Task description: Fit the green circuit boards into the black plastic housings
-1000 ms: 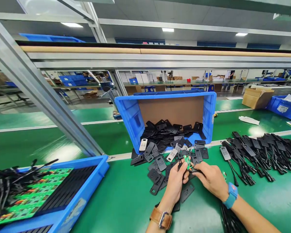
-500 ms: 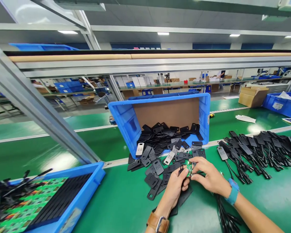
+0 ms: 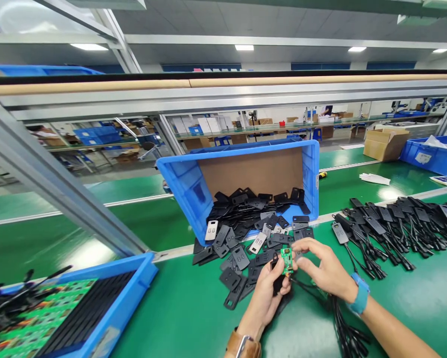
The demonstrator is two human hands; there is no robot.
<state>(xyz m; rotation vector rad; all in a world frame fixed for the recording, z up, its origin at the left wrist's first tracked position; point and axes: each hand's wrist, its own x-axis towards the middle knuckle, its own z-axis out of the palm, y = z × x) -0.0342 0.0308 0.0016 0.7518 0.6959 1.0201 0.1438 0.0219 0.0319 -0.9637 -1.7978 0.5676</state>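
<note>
My left hand (image 3: 270,288) is closed around a black plastic housing (image 3: 278,281), beneath a small green circuit board (image 3: 286,260). A black cable (image 3: 305,287) runs from the board toward the right. My right hand (image 3: 322,266) is at the board's right edge, thumb and index finger apart; whether the fingertips touch the board is hard to tell. Loose black plastic plates (image 3: 240,257) lie on the green table just behind and left of my hands. A bundle of black cables (image 3: 345,323) lies under my right wrist.
Behind the hands a blue crate (image 3: 311,184) lies tipped on its side, spilling black plates. Assembled black pieces with cables (image 3: 391,226) are piled at right. A blue tray (image 3: 134,293) with green boards stands at left, below a slanted metal post (image 3: 70,194).
The green board now lies flatter and more visible over the left hand. My right thumb and fingers have opened slightly. The whole view has shifted a little.
</note>
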